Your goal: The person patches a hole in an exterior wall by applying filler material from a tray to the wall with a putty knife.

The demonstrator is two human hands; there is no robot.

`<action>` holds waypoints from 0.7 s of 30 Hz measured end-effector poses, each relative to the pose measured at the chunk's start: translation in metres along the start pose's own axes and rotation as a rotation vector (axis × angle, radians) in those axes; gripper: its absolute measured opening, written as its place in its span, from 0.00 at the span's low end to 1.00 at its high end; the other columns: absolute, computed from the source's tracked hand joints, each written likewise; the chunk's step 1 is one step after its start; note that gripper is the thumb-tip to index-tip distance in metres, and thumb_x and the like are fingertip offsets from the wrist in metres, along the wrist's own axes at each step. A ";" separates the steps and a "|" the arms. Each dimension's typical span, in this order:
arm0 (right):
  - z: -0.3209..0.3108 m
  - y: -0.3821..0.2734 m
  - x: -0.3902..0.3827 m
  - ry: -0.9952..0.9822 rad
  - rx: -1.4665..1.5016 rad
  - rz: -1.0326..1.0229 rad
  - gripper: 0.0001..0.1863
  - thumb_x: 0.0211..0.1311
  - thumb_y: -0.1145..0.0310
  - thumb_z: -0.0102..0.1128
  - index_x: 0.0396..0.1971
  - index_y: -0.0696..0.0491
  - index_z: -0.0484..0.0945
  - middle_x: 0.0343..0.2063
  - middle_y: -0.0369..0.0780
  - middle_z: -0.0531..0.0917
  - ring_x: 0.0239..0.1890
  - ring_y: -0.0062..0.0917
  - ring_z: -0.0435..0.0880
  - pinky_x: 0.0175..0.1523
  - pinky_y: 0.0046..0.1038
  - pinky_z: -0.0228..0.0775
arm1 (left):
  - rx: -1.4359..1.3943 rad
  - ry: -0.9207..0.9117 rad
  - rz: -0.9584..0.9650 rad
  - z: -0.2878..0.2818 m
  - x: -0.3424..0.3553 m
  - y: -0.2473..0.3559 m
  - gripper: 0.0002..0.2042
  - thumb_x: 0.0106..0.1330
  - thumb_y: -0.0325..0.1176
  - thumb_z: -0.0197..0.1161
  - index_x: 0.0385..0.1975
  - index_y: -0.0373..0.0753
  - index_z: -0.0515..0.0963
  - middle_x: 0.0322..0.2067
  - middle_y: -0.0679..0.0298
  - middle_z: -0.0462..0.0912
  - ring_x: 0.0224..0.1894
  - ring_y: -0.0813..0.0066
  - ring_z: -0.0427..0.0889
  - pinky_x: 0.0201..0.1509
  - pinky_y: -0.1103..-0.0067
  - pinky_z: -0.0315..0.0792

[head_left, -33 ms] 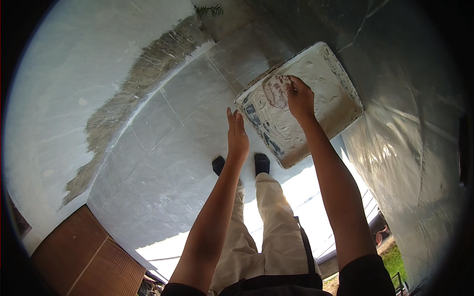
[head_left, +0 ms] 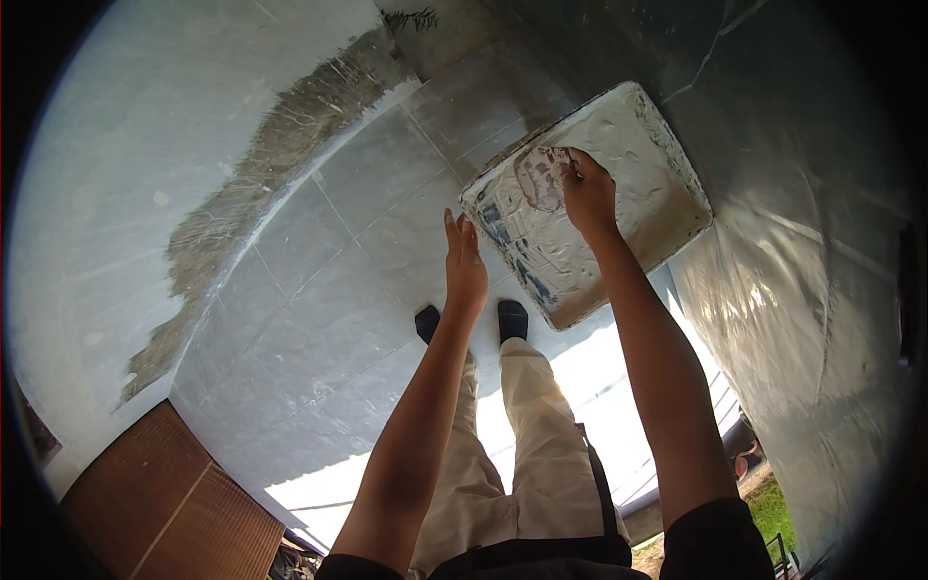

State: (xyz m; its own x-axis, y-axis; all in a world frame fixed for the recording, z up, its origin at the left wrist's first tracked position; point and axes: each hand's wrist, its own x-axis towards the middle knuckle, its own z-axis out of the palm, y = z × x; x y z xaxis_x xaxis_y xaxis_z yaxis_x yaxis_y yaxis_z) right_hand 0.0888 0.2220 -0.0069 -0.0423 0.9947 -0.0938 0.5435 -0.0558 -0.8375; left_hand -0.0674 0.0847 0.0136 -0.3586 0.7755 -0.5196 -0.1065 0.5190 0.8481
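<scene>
A square board [head_left: 650, 184] smeared with white paste lies tilted on the grey tiled floor ahead of me. My right hand [head_left: 588, 196] reaches onto its middle, fingers curled around a small flat scraper [head_left: 541, 179] whose smeared blade presses into the paste. Dark streaks show where paste is scraped off near the board's lower left edge. My left hand [head_left: 465, 263] hovers open with straight fingers, edge-on, just left of the board and holding nothing. Below the hands are my two dark-socked feet [head_left: 470, 322] and beige trousers.
A pale wall [head_left: 145, 164] curves along the left, with a rough grey bare strip [head_left: 242, 193] near its base. Brown wooden panels [head_left: 164, 493] stand at the lower left. A shiny grey surface [head_left: 802, 290] rises on the right. Bright sunlight falls on the floor by my legs.
</scene>
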 end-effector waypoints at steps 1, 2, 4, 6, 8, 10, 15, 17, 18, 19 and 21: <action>0.001 0.002 0.001 0.001 0.006 0.003 0.17 0.60 0.73 0.58 0.49 0.56 0.79 0.41 0.52 0.84 0.46 0.46 0.83 0.52 0.38 0.74 | -0.011 -0.001 -0.001 0.000 0.001 0.001 0.38 0.74 0.61 0.34 0.74 0.41 0.37 0.72 0.48 0.52 0.72 0.55 0.57 0.69 0.62 0.56; 0.002 0.003 0.001 0.001 0.013 0.005 0.17 0.60 0.73 0.58 0.50 0.56 0.79 0.42 0.52 0.84 0.46 0.46 0.83 0.52 0.38 0.74 | -0.013 0.001 -0.004 -0.003 0.006 -0.004 0.38 0.74 0.61 0.34 0.74 0.41 0.37 0.72 0.48 0.52 0.72 0.55 0.57 0.69 0.62 0.56; 0.005 0.001 0.002 -0.002 -0.001 0.001 0.17 0.60 0.72 0.58 0.50 0.56 0.79 0.42 0.52 0.84 0.47 0.45 0.83 0.53 0.38 0.74 | 0.009 0.006 -0.036 -0.013 0.014 -0.007 0.38 0.74 0.61 0.34 0.74 0.43 0.37 0.72 0.49 0.51 0.72 0.55 0.57 0.69 0.60 0.56; 0.001 0.007 0.004 0.004 -0.035 0.001 0.17 0.60 0.72 0.59 0.50 0.57 0.79 0.43 0.52 0.84 0.47 0.45 0.83 0.54 0.37 0.74 | -0.042 0.000 -0.008 -0.001 0.008 0.003 0.35 0.76 0.55 0.35 0.74 0.38 0.37 0.71 0.45 0.52 0.73 0.54 0.56 0.72 0.66 0.52; 0.003 0.008 0.013 -0.006 -0.077 -0.018 0.18 0.60 0.72 0.59 0.51 0.58 0.79 0.44 0.53 0.84 0.48 0.44 0.83 0.55 0.37 0.74 | -0.084 0.004 0.037 -0.002 0.014 0.008 0.33 0.78 0.48 0.36 0.73 0.34 0.38 0.70 0.41 0.53 0.73 0.54 0.55 0.74 0.71 0.48; 0.008 0.007 0.014 -0.017 -0.079 -0.007 0.19 0.60 0.72 0.59 0.51 0.59 0.79 0.44 0.53 0.83 0.48 0.44 0.83 0.55 0.37 0.74 | 0.036 -0.004 0.010 -0.013 0.021 -0.001 0.36 0.75 0.60 0.34 0.75 0.44 0.39 0.72 0.49 0.53 0.71 0.55 0.59 0.69 0.62 0.57; 0.004 0.007 0.015 -0.041 -0.113 -0.003 0.19 0.60 0.71 0.59 0.52 0.59 0.79 0.44 0.53 0.83 0.48 0.44 0.83 0.55 0.36 0.74 | -0.010 0.016 0.040 -0.002 0.013 0.007 0.35 0.75 0.59 0.33 0.74 0.44 0.40 0.71 0.48 0.56 0.69 0.53 0.62 0.68 0.63 0.59; 0.002 0.008 0.016 -0.047 -0.105 -0.003 0.20 0.60 0.71 0.60 0.52 0.59 0.79 0.44 0.54 0.83 0.47 0.44 0.84 0.54 0.36 0.74 | -0.014 0.013 0.043 -0.001 0.012 0.010 0.35 0.75 0.58 0.33 0.74 0.44 0.40 0.71 0.48 0.56 0.69 0.52 0.63 0.68 0.63 0.60; 0.002 0.008 0.015 -0.048 -0.107 -0.002 0.20 0.60 0.71 0.60 0.52 0.59 0.79 0.44 0.54 0.83 0.47 0.44 0.84 0.54 0.36 0.74 | -0.071 0.007 0.039 0.000 0.010 0.013 0.32 0.77 0.51 0.35 0.74 0.41 0.39 0.70 0.43 0.54 0.70 0.53 0.60 0.71 0.67 0.55; 0.003 0.008 0.015 -0.051 -0.107 -0.005 0.20 0.60 0.70 0.60 0.52 0.59 0.78 0.43 0.54 0.83 0.47 0.44 0.84 0.53 0.36 0.74 | -0.127 0.000 0.036 0.000 0.009 0.016 0.31 0.78 0.44 0.38 0.73 0.37 0.38 0.70 0.38 0.53 0.72 0.53 0.58 0.74 0.71 0.51; 0.003 0.009 0.014 -0.053 -0.111 -0.007 0.20 0.60 0.70 0.60 0.52 0.59 0.78 0.43 0.54 0.84 0.46 0.44 0.84 0.53 0.35 0.74 | -0.154 0.001 0.040 0.002 0.008 0.019 0.30 0.78 0.43 0.38 0.73 0.37 0.38 0.69 0.37 0.53 0.72 0.53 0.57 0.74 0.71 0.51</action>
State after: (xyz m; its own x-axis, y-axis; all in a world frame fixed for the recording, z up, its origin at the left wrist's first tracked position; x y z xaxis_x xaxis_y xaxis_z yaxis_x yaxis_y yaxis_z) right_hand 0.0904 0.2348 -0.0173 -0.0891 0.9888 -0.1194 0.6325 -0.0364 -0.7737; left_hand -0.0707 0.1018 0.0257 -0.3662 0.7942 -0.4849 -0.2328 0.4263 0.8741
